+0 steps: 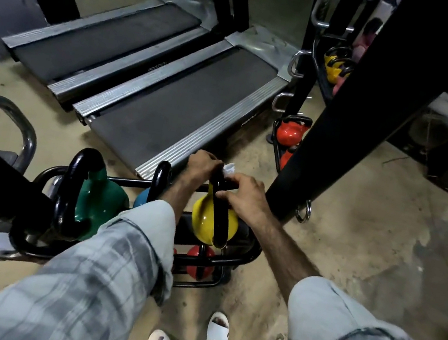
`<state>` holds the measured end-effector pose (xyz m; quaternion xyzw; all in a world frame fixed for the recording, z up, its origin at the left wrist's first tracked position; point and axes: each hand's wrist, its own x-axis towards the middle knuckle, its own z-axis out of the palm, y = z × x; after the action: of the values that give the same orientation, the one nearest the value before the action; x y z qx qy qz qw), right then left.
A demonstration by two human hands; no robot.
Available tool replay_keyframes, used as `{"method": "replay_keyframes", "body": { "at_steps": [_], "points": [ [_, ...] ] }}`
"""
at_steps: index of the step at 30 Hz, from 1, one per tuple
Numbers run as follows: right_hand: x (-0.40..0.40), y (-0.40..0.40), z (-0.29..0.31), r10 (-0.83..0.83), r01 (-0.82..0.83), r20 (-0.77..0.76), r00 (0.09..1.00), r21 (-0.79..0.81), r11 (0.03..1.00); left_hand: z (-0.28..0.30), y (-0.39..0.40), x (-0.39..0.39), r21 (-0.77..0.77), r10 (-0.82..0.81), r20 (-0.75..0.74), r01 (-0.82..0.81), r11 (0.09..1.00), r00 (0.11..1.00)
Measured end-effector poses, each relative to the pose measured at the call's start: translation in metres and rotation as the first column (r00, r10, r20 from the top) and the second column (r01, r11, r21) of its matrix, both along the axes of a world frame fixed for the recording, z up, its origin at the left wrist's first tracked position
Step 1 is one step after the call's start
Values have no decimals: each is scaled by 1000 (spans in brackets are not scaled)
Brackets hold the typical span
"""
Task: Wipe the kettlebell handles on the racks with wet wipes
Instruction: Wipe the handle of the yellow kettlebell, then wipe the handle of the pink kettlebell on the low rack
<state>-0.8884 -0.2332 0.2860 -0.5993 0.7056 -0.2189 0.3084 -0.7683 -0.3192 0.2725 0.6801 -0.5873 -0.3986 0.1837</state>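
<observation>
Your left hand (202, 166) curls around the top of the black handle (218, 207) of the yellow kettlebell (205, 223), and the white wet wipe (228, 168) pokes out between your two hands, just above your right hand (245, 195), whose fingers pinch the handle's near side a little lower. Which hand pinches the wipe itself you cannot tell from here. The kettlebell sits on the upper tier of the low black rack (243, 257), directly below your grip. Expect the bell to be heavy and rigid; it likely stays put while you rub, so steady it by the handle and leave the glossy, slippery-looking body alone. The wipe is soft, limp and damp, so fold it around the bar and slide it down each leg of the loop. Counted on this rack: three kettlebells on top, the green one (99, 199) far to the left of your grip, a blue one (141, 199) half hidden behind your left forearm, and the yellow one; one red kettlebell (200, 261) shows on the tier beneath, possibly a second at its left. One wipe is visible.
</observation>
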Motion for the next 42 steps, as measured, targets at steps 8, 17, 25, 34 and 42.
{"method": "replay_keyframes", "body": {
  "at_steps": [8, 17, 25, 34, 42],
  "points": [
    [3, 12, -1, -111, 113, 78, 991, -21, 993, 4, 53, 18, -394, -130, -121, 73, 916, 984],
    [15, 39, 3, -203, 226, 122, 972, -211, 951, -9, 118, 45, -245, 93, -186, -138, 960, 978],
    [60, 164, 7, 17, 73, 498, 867, -161, 984, 25, 241, 83, 148, 310, -821, -346, 926, 479],
    [145, 234, -60, 28, -33, 445, 895, 4, 999, -41, 338, 167, 251, 434, -680, -369, 895, 591],
    [195, 196, -212, -196, 125, 365, 910, 208, 970, -181, 289, 257, 224, 286, -318, -221, 949, 904]
  ]
}}
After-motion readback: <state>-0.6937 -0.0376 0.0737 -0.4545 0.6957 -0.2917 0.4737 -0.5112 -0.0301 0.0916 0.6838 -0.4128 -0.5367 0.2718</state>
